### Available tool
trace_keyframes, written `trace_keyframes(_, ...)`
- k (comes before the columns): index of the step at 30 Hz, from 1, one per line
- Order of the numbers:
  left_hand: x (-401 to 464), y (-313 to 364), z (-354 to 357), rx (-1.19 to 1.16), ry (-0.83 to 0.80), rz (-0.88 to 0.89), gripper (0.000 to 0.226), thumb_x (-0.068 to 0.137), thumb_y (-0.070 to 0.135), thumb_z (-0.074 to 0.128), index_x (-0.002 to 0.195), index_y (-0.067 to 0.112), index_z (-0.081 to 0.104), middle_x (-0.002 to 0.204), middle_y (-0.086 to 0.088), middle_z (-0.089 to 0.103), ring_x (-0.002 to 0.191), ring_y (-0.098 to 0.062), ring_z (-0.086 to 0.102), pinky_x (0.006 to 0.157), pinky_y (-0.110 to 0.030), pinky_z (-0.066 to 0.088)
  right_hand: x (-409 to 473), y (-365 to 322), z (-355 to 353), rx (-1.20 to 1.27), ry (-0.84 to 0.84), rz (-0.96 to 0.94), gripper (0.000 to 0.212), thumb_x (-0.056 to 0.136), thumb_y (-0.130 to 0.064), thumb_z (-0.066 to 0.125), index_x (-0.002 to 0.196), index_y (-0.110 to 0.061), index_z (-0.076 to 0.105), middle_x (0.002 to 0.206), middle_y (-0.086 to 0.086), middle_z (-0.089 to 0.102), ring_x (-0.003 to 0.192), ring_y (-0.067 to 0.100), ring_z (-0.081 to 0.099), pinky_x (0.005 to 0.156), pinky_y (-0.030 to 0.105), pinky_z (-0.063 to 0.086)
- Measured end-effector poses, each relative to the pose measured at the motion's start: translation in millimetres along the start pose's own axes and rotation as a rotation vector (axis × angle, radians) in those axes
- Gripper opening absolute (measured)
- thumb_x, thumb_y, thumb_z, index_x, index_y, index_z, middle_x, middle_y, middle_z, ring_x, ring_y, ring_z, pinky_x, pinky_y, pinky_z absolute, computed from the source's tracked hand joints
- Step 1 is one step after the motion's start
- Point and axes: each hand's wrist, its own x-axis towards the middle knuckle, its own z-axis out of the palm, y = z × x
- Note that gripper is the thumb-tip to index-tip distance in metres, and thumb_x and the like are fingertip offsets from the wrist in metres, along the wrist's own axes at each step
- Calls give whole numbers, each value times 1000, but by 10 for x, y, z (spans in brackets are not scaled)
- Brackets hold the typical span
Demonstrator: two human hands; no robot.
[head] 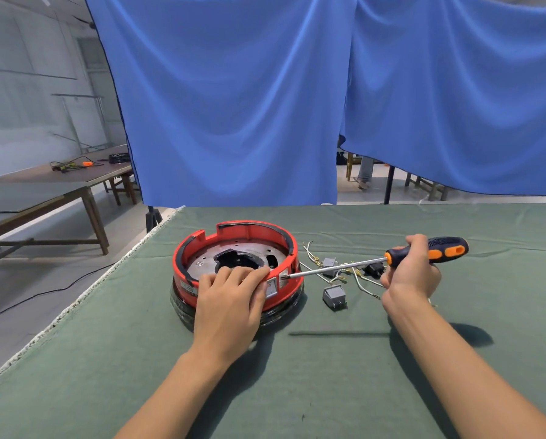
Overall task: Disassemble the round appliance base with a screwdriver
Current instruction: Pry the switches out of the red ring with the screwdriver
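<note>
Item 1: wooden tables (pixel 43 198), far left, w/ cables and an orange tool on the farther one.
Item 2: blue cloth backdrop (pixel 233 106), hung across the far side.
Item 3: green cloth-covered table (pixel 297 375), near.
Item 4: round appliance base (pixel 236 267), red wall, black lower ring, metal plate inside; set left of centre on the green table.
Item 5: left hand (pixel 230 299), laid over the base's near rim, fingers curled over the edge, clamped on it.
Item 6: screwdriver (pixel 392 258), black/orange handle, tip touching the base's right wall beside a label.
Item 7: grey switches and loose wires (pixel 335 296), just right of the base.
Item 8: right hand (pixel 411 274), fingers wrapped round the screwdriver handle, held above the table.
</note>
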Motion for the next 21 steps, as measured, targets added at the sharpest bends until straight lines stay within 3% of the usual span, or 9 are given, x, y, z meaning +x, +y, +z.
trace_keyframes(6, -20, 75, 15, 68, -5, 33, 38, 85, 28, 39, 108, 16, 67, 93, 1, 67, 87, -25, 61, 84, -36, 37, -53, 24, -12, 15, -21, -18, 28, 76, -25, 59, 55, -13, 45, 36, -6, 46, 28, 10, 30, 37, 14, 16)
trace_keyframes(15, -9, 91, -15, 61, -27, 0, 38, 86, 36, 38, 105, 19, 66, 88, 4, 66, 80, -23, 60, 75, -34, 35, -59, 86, -44, -13, 31, -37, 31, 76, -28, 58, 52, -12, 46, 37, -5, 49, 31, 13, 27, 36, 15, 17)
trace_keyframes(21, -1, 155, 3, 224, -137, 2, 51, 84, 51, 41, 117, 19, 62, 92, 1, 64, 83, -26, 57, 74, -40, 44, -102, 117, -33, 5, 67, -106, 32, 72, -33, 58, 48, -15, 49, 39, -6, 51, 45, 17, 39, 47, 29, 27)
